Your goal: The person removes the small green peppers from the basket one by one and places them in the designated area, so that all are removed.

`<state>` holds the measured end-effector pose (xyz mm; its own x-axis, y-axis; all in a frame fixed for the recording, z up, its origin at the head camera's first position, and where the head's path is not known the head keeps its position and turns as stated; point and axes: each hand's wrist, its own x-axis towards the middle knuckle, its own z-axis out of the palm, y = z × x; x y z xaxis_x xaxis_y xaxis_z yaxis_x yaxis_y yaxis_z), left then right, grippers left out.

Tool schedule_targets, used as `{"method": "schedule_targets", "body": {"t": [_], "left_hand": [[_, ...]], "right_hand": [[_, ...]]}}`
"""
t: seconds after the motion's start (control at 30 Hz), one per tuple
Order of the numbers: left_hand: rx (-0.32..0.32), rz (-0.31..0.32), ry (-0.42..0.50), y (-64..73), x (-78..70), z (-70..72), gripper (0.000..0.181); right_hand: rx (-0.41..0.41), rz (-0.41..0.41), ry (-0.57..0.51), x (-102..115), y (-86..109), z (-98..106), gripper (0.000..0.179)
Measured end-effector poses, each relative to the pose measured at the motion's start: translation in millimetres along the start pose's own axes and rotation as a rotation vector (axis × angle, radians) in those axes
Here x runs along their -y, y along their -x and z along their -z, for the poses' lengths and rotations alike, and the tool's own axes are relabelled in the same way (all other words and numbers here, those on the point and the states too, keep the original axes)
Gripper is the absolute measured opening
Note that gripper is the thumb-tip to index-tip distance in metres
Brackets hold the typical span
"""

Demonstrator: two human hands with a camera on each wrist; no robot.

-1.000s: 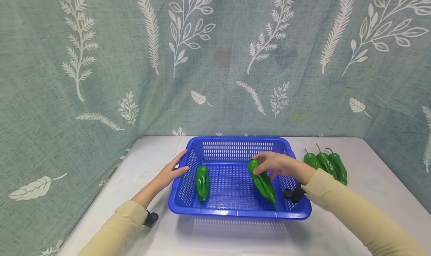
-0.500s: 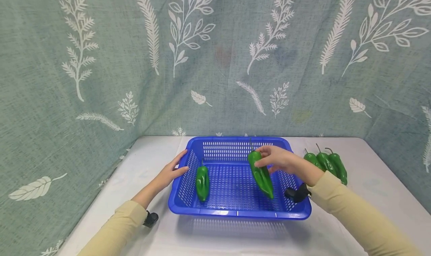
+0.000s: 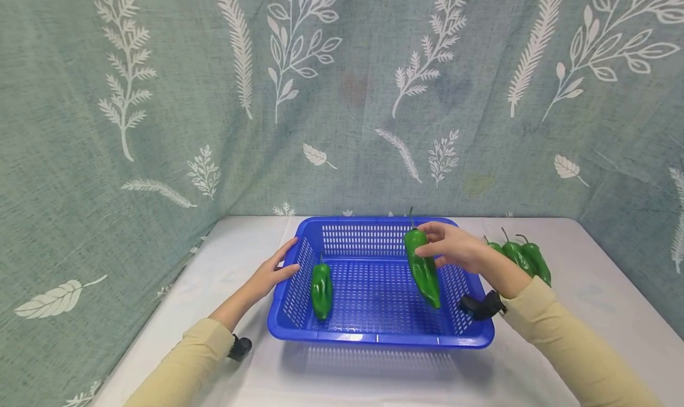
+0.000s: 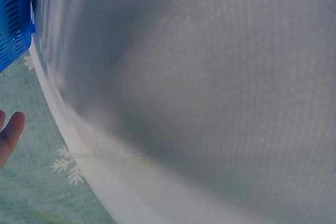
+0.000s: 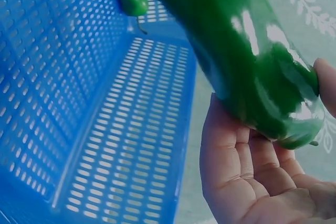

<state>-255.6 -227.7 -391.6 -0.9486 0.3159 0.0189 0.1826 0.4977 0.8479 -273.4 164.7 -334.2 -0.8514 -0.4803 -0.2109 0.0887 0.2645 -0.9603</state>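
Pepper (image 3: 423, 274) aloft over the right side of a blue basket (image 3: 352, 338), viewed from my remote post. From left: my left grip (image 3: 269, 274) grasps nothing that I can see, its fingers outstretched on the basket's left rim, presumably to steady it. Just inside that wall, a second pepper (image 3: 322, 292) lies lengthwise, stem toward the back, well apart from the first. To the right, my right grip (image 3: 456, 249) grasps the raised pepper near its stem end, thumb on one side and fingers on the other; the broad shoulders likely offer a surer hold than the narrow tip, which slants downward. How high that tip hangs above the basket floor, I cannot tell. Farthest right, three more peppers (image 3: 517, 257) lie side by side on the white surface (image 3: 582, 282), stems toward the back, probably bunched for easy reach.
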Motion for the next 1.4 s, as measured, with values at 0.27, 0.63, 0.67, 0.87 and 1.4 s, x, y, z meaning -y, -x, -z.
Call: {"method": "schedule_targets", "body": {"t": [0.27,0.63,0.67,0.87,1.4], "left_hand": [[0.003,-0.015,0.023,-3.6,10.5,0.2,0.064],[0.003,-0.035,0.036,-13.1,36.5,-0.1,0.065],[0.003,-0.037,0.037,-12.9,36.1,-0.1,0.065],[-0.002,-0.029,0.031,-12.1,36.3,-0.2,0.065],[-0.008,-0.023,0.01,-12.2,35.4,0.3,0.064]], "right_hand": [[-0.033,0.017,0.037,6.8,13.2,14.7,0.074],[-0.122,0.029,0.06,9.5,33.5,40.5,0.073],[-0.13,0.029,0.06,9.2,35.0,43.2,0.073],[-0.169,0.025,0.068,5.6,44.3,60.0,0.074],[-0.248,-0.017,0.118,-9.7,63.5,104.9,0.073]]}}
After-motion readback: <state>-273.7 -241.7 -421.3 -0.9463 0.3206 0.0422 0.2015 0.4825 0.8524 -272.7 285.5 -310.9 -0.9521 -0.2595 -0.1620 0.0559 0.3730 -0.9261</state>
